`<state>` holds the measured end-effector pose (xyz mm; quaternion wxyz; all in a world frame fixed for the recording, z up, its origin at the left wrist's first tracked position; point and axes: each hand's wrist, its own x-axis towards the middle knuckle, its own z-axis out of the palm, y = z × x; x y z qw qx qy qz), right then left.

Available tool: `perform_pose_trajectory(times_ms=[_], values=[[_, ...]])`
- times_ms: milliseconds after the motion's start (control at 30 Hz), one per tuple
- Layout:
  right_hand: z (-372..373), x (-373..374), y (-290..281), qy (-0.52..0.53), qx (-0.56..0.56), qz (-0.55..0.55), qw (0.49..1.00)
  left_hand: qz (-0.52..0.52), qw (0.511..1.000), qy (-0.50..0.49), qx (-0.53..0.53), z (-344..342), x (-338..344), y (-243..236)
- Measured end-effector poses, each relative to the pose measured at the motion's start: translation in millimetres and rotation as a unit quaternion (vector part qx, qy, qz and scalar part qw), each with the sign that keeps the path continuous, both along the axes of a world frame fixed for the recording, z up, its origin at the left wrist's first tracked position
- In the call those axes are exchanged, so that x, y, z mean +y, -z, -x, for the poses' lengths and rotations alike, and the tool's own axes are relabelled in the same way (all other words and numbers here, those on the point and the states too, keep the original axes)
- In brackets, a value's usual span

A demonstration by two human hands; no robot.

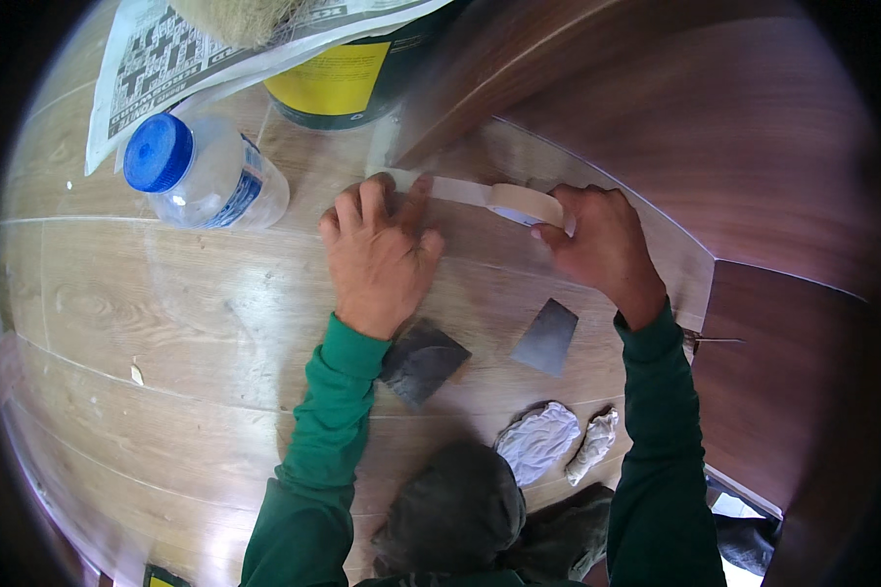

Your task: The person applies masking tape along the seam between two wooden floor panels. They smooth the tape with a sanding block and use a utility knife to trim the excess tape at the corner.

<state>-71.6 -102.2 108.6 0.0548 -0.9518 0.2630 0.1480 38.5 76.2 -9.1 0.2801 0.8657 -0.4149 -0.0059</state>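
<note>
My left hand point(382, 254) lies on the wood-look floor with fingers spread, its fingertips pressing the end of a pale strip of masking tape point(460, 191). The strip runs along the foot of dark wood trim point(431, 122) to a beige tape roll point(519, 201), which my right hand point(602, 245) grips between thumb and fingers. Two dark grey sheet pieces, probably sandpaper, lie below my hands: a darker one point(426, 360) by my left wrist and a lighter one point(548, 333) farther right.
A clear jar point(230, 186) with blue lid is at upper left. Newspaper point(147, 68) and a yellow-labelled bucket point(328, 78) are at top. Crumpled white cloths point(538, 440) lie by my knees. Dark wood panels point(783, 342) stand at right.
</note>
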Motion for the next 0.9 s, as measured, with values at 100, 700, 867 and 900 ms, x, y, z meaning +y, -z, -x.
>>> perform_pose_trajectory(times_ms=[100,700,867,900], values=[[21.2,-15.6,9.1,0.032,-0.081,-0.055,0.995,-0.024,0.999,-0.007,-0.024,3.5,-4.2,-2.3],[192.1,73.3,68.4,0.271,-0.041,-0.046,0.961,0.134,0.978,-0.158,0.034,-27.1,12.7,10.0],[193.7,70.1,75.5,0.25,0.0,-0.124,0.96,0.239,0.943,-0.159,0.169,-23.6,8.5,2.9],[195.8,71.3,77.1,0.255,-0.004,-0.163,0.953,0.238,0.941,-0.158,0.181,-23.3,7.6,2.0]])
